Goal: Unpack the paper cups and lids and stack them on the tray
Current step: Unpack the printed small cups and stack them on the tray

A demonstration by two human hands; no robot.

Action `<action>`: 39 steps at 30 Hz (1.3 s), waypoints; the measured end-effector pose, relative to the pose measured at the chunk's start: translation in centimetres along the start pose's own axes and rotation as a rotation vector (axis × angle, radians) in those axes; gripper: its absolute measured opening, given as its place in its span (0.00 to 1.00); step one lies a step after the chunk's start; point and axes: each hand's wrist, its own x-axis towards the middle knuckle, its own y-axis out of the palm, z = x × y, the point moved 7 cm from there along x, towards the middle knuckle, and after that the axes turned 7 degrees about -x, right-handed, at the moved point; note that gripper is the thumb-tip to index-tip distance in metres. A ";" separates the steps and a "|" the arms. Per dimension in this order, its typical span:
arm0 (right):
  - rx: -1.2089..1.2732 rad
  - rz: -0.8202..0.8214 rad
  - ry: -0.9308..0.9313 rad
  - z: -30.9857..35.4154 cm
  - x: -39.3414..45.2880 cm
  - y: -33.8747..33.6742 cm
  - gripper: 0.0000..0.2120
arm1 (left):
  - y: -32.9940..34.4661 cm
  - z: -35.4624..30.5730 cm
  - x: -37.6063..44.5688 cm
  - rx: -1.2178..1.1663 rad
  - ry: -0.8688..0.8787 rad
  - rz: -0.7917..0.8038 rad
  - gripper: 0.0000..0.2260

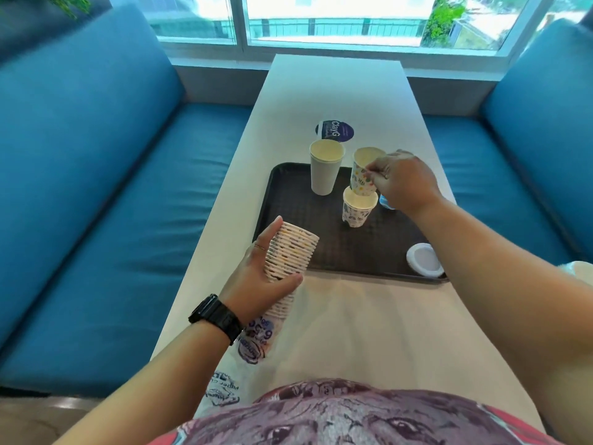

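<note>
A dark tray [340, 252] lies on the white table. My left hand [260, 277] grips a long nested stack of patterned paper cups [290, 252], its lower end still in a printed plastic sleeve [256, 338]. My right hand [401, 181] pinches the rim of one patterned cup [361, 175], held just above another patterned cup [357, 207] that stands upright on the tray. A taller plain white cup [325, 167] stands at the tray's far edge. A white lid [423, 260] rests at the tray's near right corner.
A round dark blue sticker or coaster [335, 130] lies on the table beyond the tray. Blue bench seats [128, 203] run along both sides of the narrow table [369, 332]. A small blue object [386, 203] peeks out under my right hand. A window is at the far end.
</note>
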 end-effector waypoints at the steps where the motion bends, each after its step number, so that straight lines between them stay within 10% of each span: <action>1: -0.007 0.011 -0.018 0.0 -0.2 0.6 0.10 | -0.1 0.1 0.3 -0.003 -0.003 -0.008 0.42; 20: -0.031 0.243 0.019 -0.6 -3.1 7.0 0.17 | -0.3 0.8 0.2 -0.035 -0.010 -0.021 0.40; 25: 0.217 0.130 0.082 1.8 -4.1 3.9 0.16 | -0.9 0.4 -0.1 -0.012 0.033 -0.052 0.40; 32: 0.741 0.386 0.160 8.1 -7.4 2.6 0.07 | -1.0 -0.5 -0.8 0.021 0.078 -0.069 0.40; 39: 1.089 0.557 0.301 11.0 -9.7 3.8 0.22 | -1.4 -1.5 -1.9 0.027 0.122 -0.109 0.40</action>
